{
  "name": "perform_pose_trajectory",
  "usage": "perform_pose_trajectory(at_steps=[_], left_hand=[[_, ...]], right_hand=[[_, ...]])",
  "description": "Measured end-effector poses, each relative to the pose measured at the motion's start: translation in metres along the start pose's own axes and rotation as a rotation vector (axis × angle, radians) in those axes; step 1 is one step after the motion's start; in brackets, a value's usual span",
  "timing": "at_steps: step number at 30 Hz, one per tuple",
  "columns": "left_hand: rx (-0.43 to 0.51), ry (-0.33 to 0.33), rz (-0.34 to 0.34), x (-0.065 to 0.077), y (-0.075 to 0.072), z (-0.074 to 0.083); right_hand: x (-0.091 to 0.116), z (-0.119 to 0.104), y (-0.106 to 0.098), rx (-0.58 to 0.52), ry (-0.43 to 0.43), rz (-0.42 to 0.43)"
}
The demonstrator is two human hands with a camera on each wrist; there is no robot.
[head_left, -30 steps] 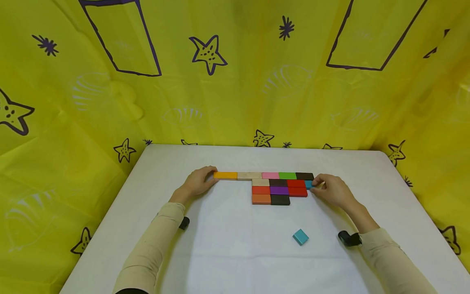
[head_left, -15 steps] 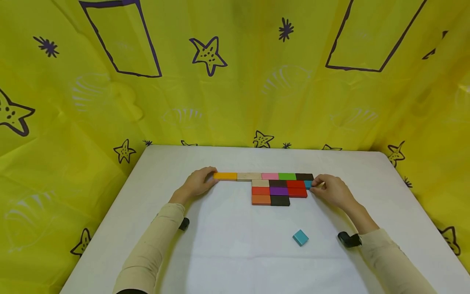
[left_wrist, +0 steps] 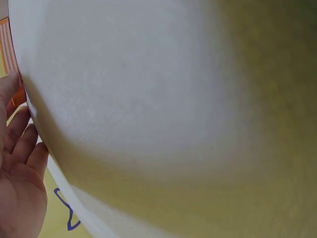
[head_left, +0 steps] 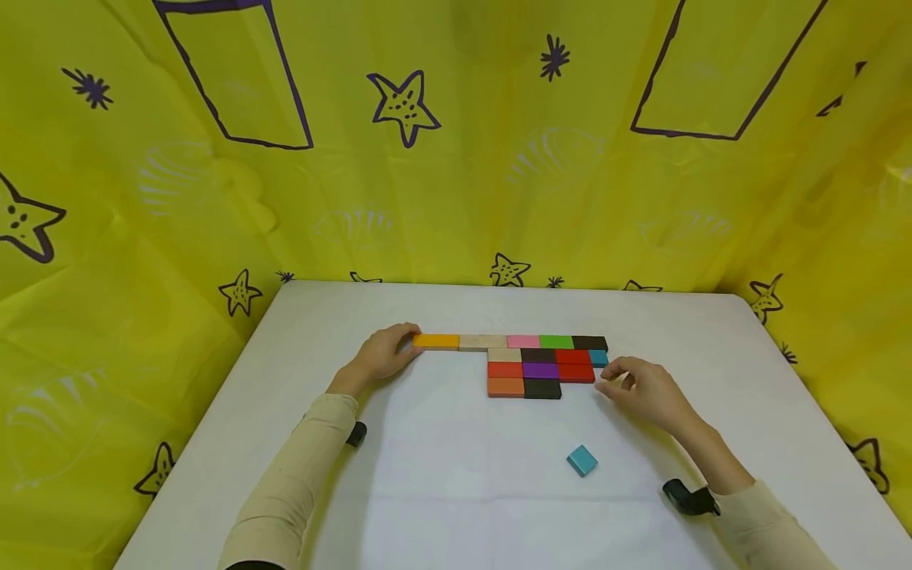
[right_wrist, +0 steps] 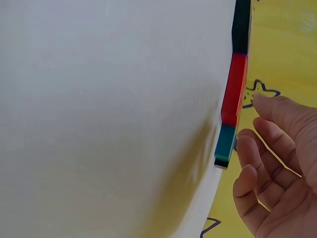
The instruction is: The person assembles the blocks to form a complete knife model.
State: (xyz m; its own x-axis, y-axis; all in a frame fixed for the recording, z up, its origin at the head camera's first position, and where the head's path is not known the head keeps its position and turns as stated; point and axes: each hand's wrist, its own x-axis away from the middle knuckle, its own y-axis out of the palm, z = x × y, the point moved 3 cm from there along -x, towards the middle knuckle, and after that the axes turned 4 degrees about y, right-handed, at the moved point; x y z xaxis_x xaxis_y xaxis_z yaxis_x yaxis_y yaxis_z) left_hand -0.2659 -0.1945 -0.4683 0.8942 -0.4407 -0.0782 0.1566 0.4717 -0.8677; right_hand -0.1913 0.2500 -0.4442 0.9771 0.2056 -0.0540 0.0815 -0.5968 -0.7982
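My left hand (head_left: pixel 382 354) grips the left end of an orange block (head_left: pixel 438 341), thumb on its near side. In the left wrist view that hand (left_wrist: pixel 22 168) sits at the frame's left edge beside the orange block (left_wrist: pixel 10 59). The orange block lies flush with a wooden-coloured block (head_left: pixel 483 342), then a pink (head_left: pixel 523 342), a green (head_left: pixel 556 342) and a black one (head_left: pixel 590 343). My right hand (head_left: pixel 651 396), fingers loosely bent and holding nothing, hovers just right of a small blue block (head_left: pixel 598 359) that touches a red block (head_left: pixel 573 356).
Below the long row, shorter rows hold a purple block (head_left: pixel 541 370), a lower red block (head_left: pixel 575 373), an orange-red block (head_left: pixel 506 387) and a black block (head_left: pixel 543 389). A loose teal square block (head_left: pixel 582 460) lies nearer on the white table (head_left: pixel 442 491). Yellow patterned cloth (head_left: pixel 456 174) surrounds the table.
My right hand has let go of the small blue block and drawn back slightly toward me. The left hand stays at the orange block.
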Motion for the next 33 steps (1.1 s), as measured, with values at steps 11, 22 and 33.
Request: perform_pose_trajectory(at_steps=[11, 22, 33], left_hand=[[0.003, -0.011, 0.000, 0.000, -0.001, 0.002], [-0.004, -0.012, -0.004, 0.000, 0.001, 0.001], [0.000, -0.002, 0.001, 0.000, -0.001, 0.003]], right_hand=[[0.026, -0.009, 0.010, -0.020, -0.059, -0.078], [0.039, -0.021, 0.010, -0.090, -0.154, -0.205], [0.051, -0.021, 0.017, -0.214, -0.212, -0.437]])
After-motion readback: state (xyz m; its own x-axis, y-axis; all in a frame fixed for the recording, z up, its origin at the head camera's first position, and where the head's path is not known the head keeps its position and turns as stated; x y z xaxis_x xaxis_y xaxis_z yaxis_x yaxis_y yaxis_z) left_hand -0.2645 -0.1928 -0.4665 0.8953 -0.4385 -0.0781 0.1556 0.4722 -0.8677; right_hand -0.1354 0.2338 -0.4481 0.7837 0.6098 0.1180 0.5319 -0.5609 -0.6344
